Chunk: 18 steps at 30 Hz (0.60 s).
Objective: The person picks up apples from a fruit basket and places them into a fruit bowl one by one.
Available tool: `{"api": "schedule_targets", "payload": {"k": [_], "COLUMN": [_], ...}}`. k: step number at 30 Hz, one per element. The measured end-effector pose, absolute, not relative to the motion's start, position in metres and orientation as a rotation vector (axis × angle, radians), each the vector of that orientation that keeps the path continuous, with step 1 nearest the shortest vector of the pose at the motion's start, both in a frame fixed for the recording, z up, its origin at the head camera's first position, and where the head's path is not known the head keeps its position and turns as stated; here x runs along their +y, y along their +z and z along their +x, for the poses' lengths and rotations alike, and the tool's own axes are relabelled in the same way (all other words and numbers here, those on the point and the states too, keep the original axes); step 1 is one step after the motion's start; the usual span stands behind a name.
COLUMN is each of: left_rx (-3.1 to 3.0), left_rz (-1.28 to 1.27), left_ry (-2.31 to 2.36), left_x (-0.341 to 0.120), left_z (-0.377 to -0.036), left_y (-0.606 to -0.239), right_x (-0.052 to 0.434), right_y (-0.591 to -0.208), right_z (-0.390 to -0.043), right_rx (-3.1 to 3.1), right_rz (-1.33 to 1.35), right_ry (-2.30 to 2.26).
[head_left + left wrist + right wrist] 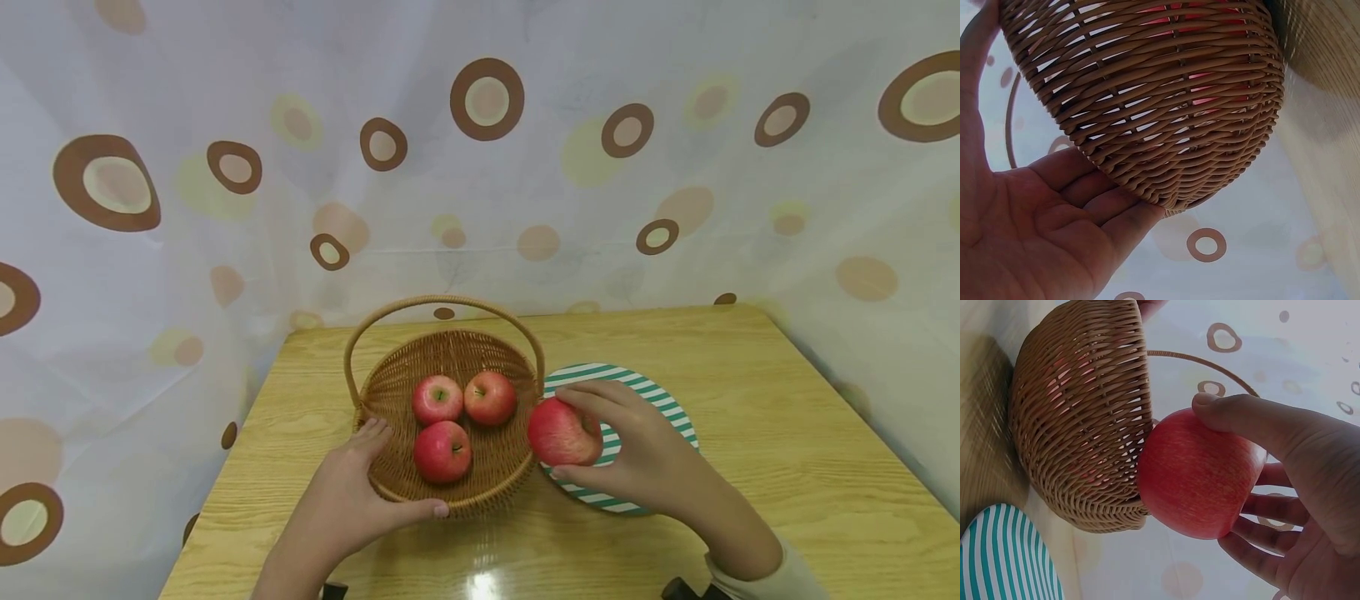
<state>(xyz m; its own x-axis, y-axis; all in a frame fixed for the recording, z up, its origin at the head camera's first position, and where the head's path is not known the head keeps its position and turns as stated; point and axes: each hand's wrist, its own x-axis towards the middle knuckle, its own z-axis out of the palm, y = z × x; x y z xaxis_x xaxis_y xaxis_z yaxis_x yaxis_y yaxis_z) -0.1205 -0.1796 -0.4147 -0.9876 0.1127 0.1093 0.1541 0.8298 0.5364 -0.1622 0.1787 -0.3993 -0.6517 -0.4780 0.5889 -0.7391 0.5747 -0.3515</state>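
Right hand (641, 442) grips a red apple (564, 432) at the edge of the wicker basket (480, 350), near a striped mat (660, 400); left hand (348, 493), fingers outstretched, touches the rim, three apples (442, 454) between the hands.

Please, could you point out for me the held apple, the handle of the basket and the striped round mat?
Held apple (1194, 478): right wrist view, middle of its red skin.
Basket handle (437, 299): head view, top of its arch.
Striped round mat (658, 397): head view, uncovered part near its far-right edge.
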Motion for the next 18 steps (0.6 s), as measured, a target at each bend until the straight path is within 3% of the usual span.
{"api": "schedule_targets", "payload": {"k": [18], "left_rx": [-2.923], "left_rz": [-0.222], "left_ry": [-0.892], "left_x": [-0.181], "left_z": [-0.121], "left_y": [-0.417], "right_x": [0.200], "right_y": [-0.412], "right_z": [-0.174], "right_rx": [-2.481], "right_rz": [0.938], "right_ry": [0.782]}}
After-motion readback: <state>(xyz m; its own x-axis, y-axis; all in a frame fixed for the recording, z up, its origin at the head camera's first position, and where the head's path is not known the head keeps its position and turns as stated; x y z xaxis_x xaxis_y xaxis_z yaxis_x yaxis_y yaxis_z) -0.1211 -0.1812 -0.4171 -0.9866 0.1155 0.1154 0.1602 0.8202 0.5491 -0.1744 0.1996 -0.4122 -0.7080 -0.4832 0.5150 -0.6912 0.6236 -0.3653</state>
